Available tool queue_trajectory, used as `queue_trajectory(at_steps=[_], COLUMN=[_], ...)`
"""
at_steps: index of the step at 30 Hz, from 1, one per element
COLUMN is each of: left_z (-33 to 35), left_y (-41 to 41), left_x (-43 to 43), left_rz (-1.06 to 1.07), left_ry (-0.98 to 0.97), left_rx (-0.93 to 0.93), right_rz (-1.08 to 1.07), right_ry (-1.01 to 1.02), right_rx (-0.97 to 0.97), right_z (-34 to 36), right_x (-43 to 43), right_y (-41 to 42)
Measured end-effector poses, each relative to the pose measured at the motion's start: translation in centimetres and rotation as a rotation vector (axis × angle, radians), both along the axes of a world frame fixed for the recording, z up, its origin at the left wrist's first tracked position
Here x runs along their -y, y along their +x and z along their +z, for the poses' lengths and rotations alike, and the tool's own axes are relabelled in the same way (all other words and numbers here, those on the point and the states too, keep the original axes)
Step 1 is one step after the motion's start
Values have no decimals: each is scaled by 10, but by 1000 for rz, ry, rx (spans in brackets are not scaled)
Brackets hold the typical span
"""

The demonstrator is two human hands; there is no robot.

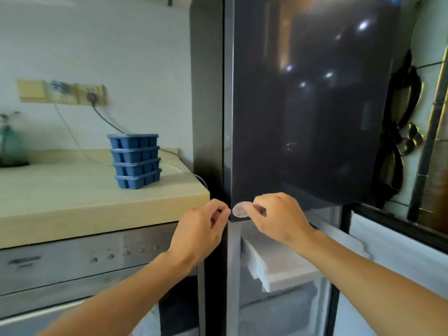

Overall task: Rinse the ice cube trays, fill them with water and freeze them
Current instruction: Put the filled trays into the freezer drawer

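Note:
Several blue ice cube trays (136, 161) stand stacked on the pale countertop (72, 202) at the left, beside the fridge. The dark glossy upper fridge door (310, 105) is closed. Below it the freezer compartment stands open, with a white drawer (278, 265) pulled partway out. My right hand (278, 217) pinches a small round white disc (238, 209) at the upper door's lower left corner. My left hand (201, 229) has its fingers curled, with the fingertips touching that same corner from the left. Neither hand touches the trays.
A steel appliance with round buttons (101, 258) sits under the countertop. Wall sockets with a black plug and cables (92, 95) are behind the trays. A green bottle (11, 144) stands at far left. The open white freezer door (400, 243) is at right.

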State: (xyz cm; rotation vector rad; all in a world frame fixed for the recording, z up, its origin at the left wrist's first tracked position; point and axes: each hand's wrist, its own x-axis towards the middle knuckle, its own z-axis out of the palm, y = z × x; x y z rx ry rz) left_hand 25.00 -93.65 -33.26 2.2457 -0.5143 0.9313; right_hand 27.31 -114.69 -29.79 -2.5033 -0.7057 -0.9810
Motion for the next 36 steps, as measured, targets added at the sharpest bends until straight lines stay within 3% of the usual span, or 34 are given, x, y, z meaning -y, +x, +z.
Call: queue_trajectory(at_steps=[5,12,19,26,31,36], left_z=[48,81,99,108,112,114], left_y=[-35,-52,-35,3,24,37], left_x=[-69,-164,-215,-222,-209,-194], left_rz=[120,380,596,511,443,435], left_ry=[-82,-108,-59,-65,-90,-96], left_rx=[180,298,98,-43,-117,-134], right_rz=[183,216,216,322,343,285], right_ry=[52,49,-45,-40,155,191], right_rx=[55,-5,-32,-105,-232,-125], right_z=[57,125,150,144,136,132], right_x=[-86,-197,-266,-246,-227,-239], right_y=[-13,13,51,73,86,84])
